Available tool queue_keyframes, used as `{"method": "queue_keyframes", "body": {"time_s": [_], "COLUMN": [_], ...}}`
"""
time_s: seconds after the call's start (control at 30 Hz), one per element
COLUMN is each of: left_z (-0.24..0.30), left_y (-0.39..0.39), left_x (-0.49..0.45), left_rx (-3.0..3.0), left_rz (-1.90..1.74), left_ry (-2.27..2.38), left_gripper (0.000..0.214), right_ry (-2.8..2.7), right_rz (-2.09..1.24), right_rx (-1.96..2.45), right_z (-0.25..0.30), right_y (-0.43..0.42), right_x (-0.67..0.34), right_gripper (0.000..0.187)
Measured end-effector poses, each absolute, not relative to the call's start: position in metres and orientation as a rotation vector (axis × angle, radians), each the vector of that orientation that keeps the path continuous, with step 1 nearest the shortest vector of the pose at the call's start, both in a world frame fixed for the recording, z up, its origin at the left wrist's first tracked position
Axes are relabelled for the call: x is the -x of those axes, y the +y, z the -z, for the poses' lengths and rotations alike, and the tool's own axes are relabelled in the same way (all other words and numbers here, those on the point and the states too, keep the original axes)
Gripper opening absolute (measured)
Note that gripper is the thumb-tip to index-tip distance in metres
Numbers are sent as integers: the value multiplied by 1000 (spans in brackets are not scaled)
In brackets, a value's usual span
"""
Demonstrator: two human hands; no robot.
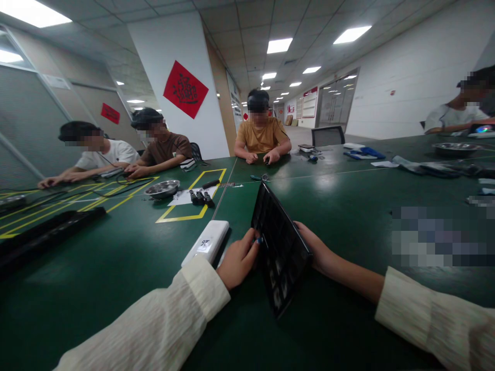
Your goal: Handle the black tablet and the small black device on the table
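Note:
A flat black tray, its face divided into a grid of dark compartments, stands tilted on edge in front of me. My right hand grips it at the right side, with most of the fingers hidden behind it. On the left, my left hand is closed in a pinch close to the tray's face. A small blue piece shows at those fingertips; its kind cannot be made out. Beside my left hand lies a white box-shaped device with a handwritten label.
Left of centre are a metal bowl and several black parts by white paper. A long black tray lies at far left. Pliers lie beyond the tray. A person sits opposite; others sit left and right.

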State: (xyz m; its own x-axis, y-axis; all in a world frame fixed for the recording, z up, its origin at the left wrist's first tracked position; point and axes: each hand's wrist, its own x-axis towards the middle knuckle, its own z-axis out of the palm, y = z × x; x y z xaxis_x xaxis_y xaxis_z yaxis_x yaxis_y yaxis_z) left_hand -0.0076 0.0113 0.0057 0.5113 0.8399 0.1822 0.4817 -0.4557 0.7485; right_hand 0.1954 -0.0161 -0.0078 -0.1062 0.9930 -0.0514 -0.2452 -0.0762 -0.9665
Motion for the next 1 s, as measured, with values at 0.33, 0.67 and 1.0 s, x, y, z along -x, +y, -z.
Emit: {"method": "queue_keyframes", "body": {"time_s": [0.33,0.67,1.0], "left_z": [-6,-5,-5], "left_y": [12,15,17], "left_x": [8,10,11], "left_rx": [-2099,-2146,-2289], "left_rz": [-727,-694,-624], "left_ry": [1052,1024,1060], "left_gripper": [20,23,26], "right_ry": [-1057,-1041,-1050], "right_rz": [-1429,-1431,-1424], "right_rx": [1015,1045,1015], "right_z": [11,7,9], "right_y": [-14,-15,-15], "right_x": [-196,-195,-195], "right_gripper": [38,36,36]}}
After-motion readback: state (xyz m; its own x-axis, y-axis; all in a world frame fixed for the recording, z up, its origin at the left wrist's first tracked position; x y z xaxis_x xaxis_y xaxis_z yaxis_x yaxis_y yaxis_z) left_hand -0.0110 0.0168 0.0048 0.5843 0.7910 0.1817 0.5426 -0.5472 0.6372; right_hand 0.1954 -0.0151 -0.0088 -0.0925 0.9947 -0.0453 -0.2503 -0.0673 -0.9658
